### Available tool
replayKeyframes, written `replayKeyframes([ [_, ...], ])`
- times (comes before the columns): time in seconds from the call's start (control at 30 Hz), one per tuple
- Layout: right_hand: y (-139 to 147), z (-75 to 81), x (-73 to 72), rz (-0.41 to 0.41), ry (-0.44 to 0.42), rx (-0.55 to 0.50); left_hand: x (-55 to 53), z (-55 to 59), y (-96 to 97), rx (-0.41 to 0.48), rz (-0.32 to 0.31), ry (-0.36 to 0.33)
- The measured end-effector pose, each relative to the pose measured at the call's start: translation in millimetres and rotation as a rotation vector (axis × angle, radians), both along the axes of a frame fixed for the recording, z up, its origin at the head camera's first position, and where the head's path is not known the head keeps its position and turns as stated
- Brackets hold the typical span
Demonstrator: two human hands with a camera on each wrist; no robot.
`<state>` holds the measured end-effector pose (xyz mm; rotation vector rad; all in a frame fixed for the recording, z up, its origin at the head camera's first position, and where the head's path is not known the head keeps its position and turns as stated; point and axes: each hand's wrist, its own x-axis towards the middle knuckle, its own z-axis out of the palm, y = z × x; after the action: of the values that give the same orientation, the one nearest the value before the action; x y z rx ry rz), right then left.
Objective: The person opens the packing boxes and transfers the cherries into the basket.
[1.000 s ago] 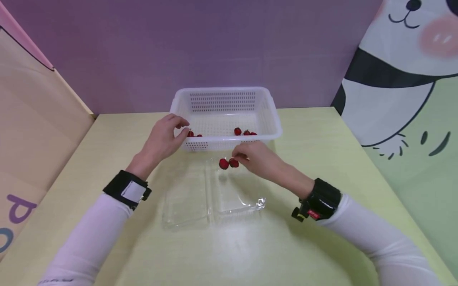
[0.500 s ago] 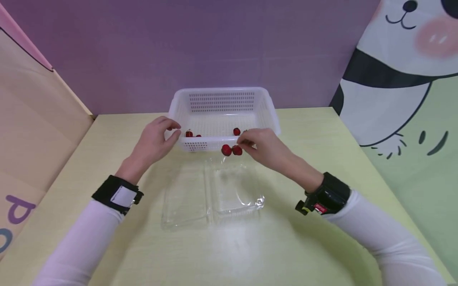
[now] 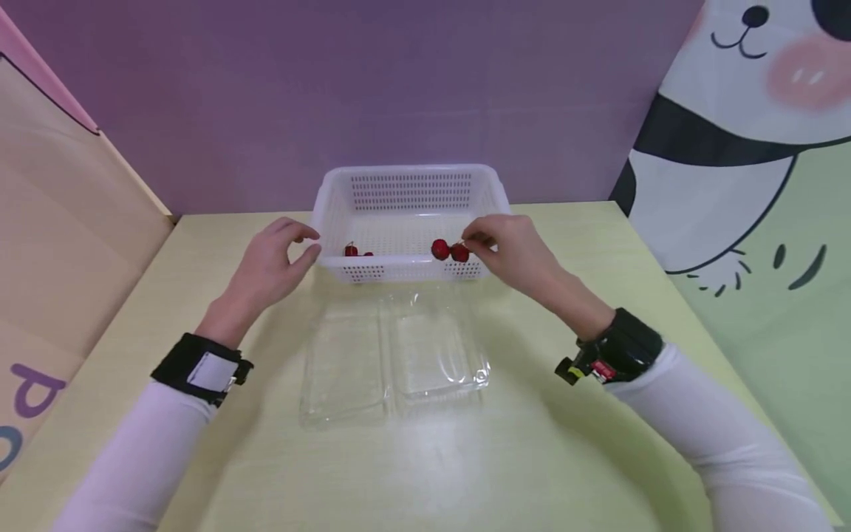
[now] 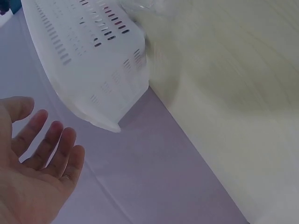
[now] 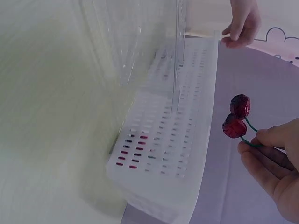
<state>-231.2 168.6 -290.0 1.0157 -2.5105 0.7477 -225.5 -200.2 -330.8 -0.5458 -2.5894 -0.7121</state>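
Note:
My right hand (image 3: 508,247) pinches the thin green stem of a pair of cherries (image 5: 237,116) between thumb and fingertips. In the head view the dark red pair hangs by the front rim of the white perforated basket (image 3: 412,267), towards its right end. My left hand (image 3: 266,266) is just left of the basket's front left corner, apart from it, with fingers loosely bent and nothing in them. More cherries (image 3: 352,250) lie inside the basket near its front left. Red shows through the slots at its right end in the right wrist view.
An open clear plastic clamshell box (image 3: 387,355) lies on the pale wooden table (image 3: 425,473) in front of the basket. A purple backdrop (image 3: 399,89) rises right behind the basket. Printed panels stand at the left and right sides.
My right hand has lifted the cherry pair away from above the clear box, forward and to the right, to the basket's rim. My left hand has drawn back leftward from the basket.

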Motion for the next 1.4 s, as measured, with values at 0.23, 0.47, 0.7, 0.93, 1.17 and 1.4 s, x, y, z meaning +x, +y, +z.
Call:
replayKeyframes([
  [0.23,10,-4.0,-16.5,-0.074,-0.005,0.026,2.8,-0.5,-5.5,-0.007,0.024,-0.003],
  [0.47,16,-11.8,-32.6,-0.142,-0.011,0.065,6.0,-3.4,-9.0,0.001,0.033,-0.032],
  [0.7,21,-17.8,-46.0,-0.21,0.0,0.138,8.2,-9.6,-10.6,0.002,0.037,-0.037],
  [0.93,26,-21.0,-50.0,-0.238,-0.054,0.173,7.4,-13.9,-15.8,0.021,0.048,-0.01],
  [1.17,29,-24.0,-49.6,-0.241,-0.083,0.181,7.7,-16.7,-19.9,0.011,0.05,-0.013],
  [1.4,37,-24.8,-51.9,-0.265,-0.052,0.188,7.0,-16.0,-21.7,-0.002,0.042,-0.017],
])
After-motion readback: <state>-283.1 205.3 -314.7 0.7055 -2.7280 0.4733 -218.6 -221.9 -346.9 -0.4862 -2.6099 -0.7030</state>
